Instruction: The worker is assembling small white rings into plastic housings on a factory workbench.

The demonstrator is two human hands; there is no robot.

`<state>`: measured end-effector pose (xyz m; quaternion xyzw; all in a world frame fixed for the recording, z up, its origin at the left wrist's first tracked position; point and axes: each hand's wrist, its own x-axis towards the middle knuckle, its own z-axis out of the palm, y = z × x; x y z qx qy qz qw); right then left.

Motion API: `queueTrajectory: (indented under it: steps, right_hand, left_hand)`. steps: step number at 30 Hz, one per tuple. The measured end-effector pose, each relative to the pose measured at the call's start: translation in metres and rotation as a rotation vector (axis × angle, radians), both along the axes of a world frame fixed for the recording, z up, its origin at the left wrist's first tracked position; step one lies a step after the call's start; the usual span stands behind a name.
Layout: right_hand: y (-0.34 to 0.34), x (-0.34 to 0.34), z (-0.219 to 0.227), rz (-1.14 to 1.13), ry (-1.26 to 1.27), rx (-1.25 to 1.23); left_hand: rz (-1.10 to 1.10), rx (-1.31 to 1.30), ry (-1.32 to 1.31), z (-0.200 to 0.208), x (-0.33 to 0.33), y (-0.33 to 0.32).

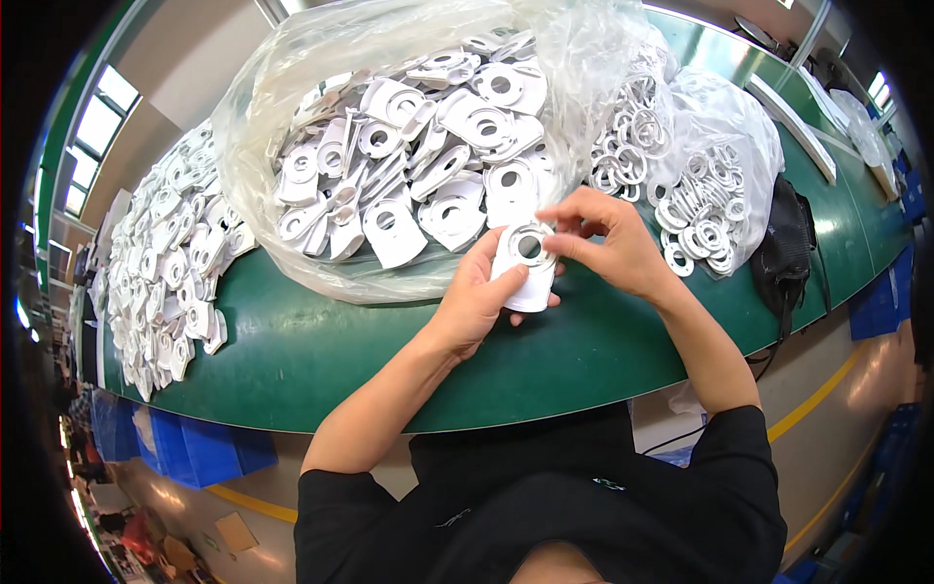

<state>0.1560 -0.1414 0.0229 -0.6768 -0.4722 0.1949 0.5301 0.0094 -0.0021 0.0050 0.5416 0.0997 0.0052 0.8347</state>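
White part [527,290] is up in the hands, over the near half of the bench, just in front of the big bag. Round opening at its far end, toward the bag; flat end faces the wearer. Raised rim around the opening; can't tell if that's a separate ring or moulded in.

Left hand [475,304]: fingers clamped on the part, thumb on the top face, other fingertips showing past its right edge.

Right hand [623,241]: thumb and index at the rim by the opening, thumb on the right, index at the far side. Slight gap between those two; can't tell if they're gripping anything.

Big bag [336,284]: clear plastic, mouth open to the wearer, full of similar white parts lying at all angles. Right of it, two clear bags of white rings: rear bag [647,63] against the big bag, front bag [757,131] nearer the right hand.

Left end: loose heap [170,263] of similar parts, spread to the bench edge. Right end: black pouch [783,243] beside the front bag, long white strips [793,128] behind it.

Bench [389,346] is green. Blue bins [199,450] below its left end, yellow line [815,394] on the floor.
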Motion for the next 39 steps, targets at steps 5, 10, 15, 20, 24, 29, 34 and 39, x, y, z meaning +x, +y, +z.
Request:
queueTrajectory:
  steps: [5,10,15,20,24,29,34,39]
  right_hand:
    - [-0.001,0.004,-0.003,0.043,0.018,-0.067]
    - [-0.002,0.005,-0.005,0.188,0.129,-0.012]
    - [-0.002,-0.002,-0.002,0.206,-0.095,-0.061]
    - [0.005,-0.006,-0.012,0.131,0.005,-0.061]
    - [0.008,-0.008,-0.014,-0.01,0.36,0.107]
    - [0.009,-0.003,-0.019,-0.031,0.387,0.108]
    - [0.007,-0.009,-0.007,0.046,0.004,0.075]
    - [0.005,-0.008,-0.009,0.067,-0.096,0.055]
  left_hand:
    - [-0.011,0.346,-0.053,0.002,-0.001,-0.009]
    - [0.117,0.603,-0.081,0.001,-0.002,-0.012]
    - [0.168,0.955,-0.083,-0.003,-0.002,-0.007]
    - [0.249,0.827,-0.093,-0.014,0.001,-0.005]
    - [0.354,0.317,-0.187,-0.014,0.004,-0.009]
    - [0.21,0.28,-0.192,-0.006,0.002,-0.019]
    - [0.199,0.34,-0.21,-0.008,0.002,-0.004]
    - [0.176,0.701,-0.072,-0.008,0.001,0.004]
